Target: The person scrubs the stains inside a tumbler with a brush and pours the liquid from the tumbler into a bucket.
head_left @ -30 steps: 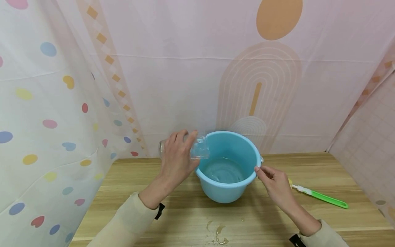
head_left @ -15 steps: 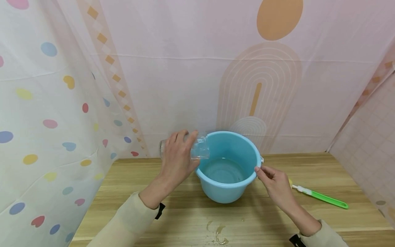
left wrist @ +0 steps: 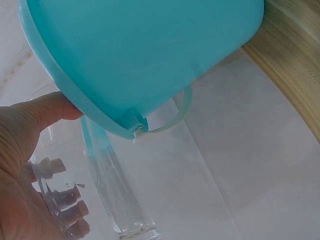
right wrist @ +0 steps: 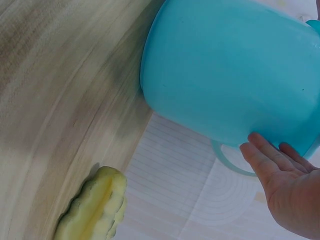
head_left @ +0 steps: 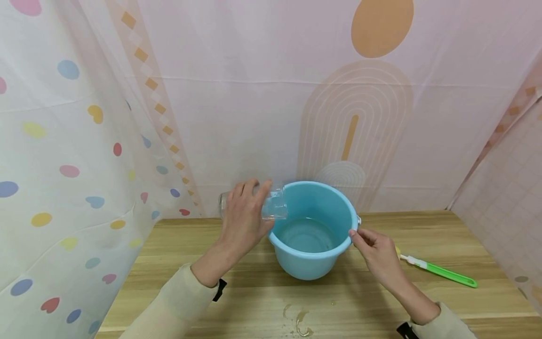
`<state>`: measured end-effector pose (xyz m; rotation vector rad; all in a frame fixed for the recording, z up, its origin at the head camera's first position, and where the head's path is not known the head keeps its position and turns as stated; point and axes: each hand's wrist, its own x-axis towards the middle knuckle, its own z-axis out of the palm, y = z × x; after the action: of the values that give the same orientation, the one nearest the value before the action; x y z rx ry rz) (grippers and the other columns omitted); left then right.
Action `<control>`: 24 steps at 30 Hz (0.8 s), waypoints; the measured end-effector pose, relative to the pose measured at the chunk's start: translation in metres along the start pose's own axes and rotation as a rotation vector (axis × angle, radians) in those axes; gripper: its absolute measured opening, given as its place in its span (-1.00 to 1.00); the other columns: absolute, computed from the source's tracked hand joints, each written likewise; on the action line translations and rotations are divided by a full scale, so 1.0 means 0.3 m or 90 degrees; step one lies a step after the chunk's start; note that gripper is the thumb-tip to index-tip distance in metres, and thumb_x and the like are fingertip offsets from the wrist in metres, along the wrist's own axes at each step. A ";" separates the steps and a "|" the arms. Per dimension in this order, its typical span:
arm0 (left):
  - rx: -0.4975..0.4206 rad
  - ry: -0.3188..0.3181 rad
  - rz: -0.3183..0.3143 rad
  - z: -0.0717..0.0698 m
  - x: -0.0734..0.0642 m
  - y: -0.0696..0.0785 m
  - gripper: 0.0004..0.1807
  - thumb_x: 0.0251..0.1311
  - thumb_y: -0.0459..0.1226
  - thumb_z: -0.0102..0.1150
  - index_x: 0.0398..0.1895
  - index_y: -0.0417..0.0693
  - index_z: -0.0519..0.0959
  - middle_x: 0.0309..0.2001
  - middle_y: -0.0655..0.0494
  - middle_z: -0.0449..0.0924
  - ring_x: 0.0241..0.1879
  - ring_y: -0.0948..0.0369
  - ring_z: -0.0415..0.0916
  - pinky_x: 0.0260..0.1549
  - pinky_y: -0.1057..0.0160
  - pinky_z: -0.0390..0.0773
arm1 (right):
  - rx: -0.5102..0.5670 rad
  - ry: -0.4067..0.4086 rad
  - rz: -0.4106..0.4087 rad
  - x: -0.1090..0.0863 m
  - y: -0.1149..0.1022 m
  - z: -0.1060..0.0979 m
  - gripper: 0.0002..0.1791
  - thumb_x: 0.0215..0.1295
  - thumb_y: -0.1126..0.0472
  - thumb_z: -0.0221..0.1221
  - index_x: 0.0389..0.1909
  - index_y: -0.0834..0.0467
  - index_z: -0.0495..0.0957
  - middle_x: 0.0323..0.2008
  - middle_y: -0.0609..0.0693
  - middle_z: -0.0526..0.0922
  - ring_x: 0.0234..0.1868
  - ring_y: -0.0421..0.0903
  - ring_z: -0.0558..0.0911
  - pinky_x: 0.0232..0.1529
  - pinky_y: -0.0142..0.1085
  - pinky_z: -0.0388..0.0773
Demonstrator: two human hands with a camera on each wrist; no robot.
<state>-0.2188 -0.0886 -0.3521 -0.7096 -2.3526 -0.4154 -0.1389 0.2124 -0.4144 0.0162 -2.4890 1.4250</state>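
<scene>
A light blue bucket [head_left: 306, 263] stands on the wooden table with shallow water [head_left: 308, 235] in its bottom. My left hand [head_left: 244, 212] grips a clear glass [head_left: 274, 205] that lies on its side in the air, its mouth end over the bucket's left rim. In the left wrist view the left thumb [left wrist: 52, 109] is right at the rim, and fingers show through the glass [left wrist: 117, 195]. With thumb above and fingers below, my right hand [head_left: 378, 254] holds the bucket's right rim. In the right wrist view its fingers [right wrist: 270, 155] lie against the outer wall.
Right of the bucket lies a green-handled brush [head_left: 450, 273]; its yellow sponge head [right wrist: 95, 205] shows in the right wrist view. Spilled water [head_left: 302, 322] marks the table's front. A patterned curtain [head_left: 237, 117] hangs behind and at both sides. The bucket's pale handle [left wrist: 175, 120] hangs at the back.
The ripples on the bucket's water have smoothed out. Both hands, the glass and the bucket hold their places.
</scene>
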 end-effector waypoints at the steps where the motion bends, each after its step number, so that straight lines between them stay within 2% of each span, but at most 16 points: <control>1: 0.001 -0.001 0.000 0.000 0.000 0.000 -0.15 -0.23 -0.35 0.69 0.27 -0.10 0.53 0.10 -0.26 0.58 0.12 -0.19 0.49 0.03 -0.20 0.52 | -0.001 0.000 0.000 0.000 0.001 0.000 -0.60 0.60 0.02 0.16 0.07 0.28 0.73 -0.22 0.03 0.79 -0.21 -0.12 0.62 -0.18 -0.34 0.60; 7: 0.000 -0.004 -0.002 0.002 0.001 0.000 -0.14 -0.23 -0.35 0.70 0.28 -0.10 0.52 0.10 -0.26 0.57 0.12 -0.19 0.49 0.04 -0.22 0.52 | -0.001 -0.002 0.001 0.001 0.003 -0.001 -0.58 0.60 0.01 0.16 0.09 0.28 0.73 -0.18 0.04 0.80 -0.15 -0.11 0.66 -0.15 -0.34 0.61; 17: 0.000 -0.004 -0.001 -0.001 0.003 0.004 -0.17 -0.20 -0.36 0.67 0.28 -0.11 0.54 0.11 -0.27 0.58 0.13 -0.20 0.50 0.08 -0.24 0.50 | 0.001 -0.002 0.004 0.002 0.001 -0.002 -0.59 0.60 0.01 0.16 0.08 0.28 0.73 -0.24 0.01 0.79 -0.24 -0.11 0.59 -0.18 -0.33 0.59; 24: 0.005 -0.009 0.006 -0.003 0.005 0.003 -0.17 -0.18 -0.35 0.67 0.28 -0.10 0.53 0.10 -0.25 0.59 0.12 -0.19 0.50 0.10 -0.23 0.49 | 0.002 -0.004 0.006 0.001 0.000 -0.003 -0.58 0.60 0.01 0.16 0.10 0.29 0.72 -0.21 0.03 0.79 -0.22 -0.11 0.61 -0.18 -0.34 0.60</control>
<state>-0.2189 -0.0879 -0.3505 -0.7210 -2.3623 -0.3976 -0.1392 0.2132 -0.4139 0.0088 -2.4949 1.4352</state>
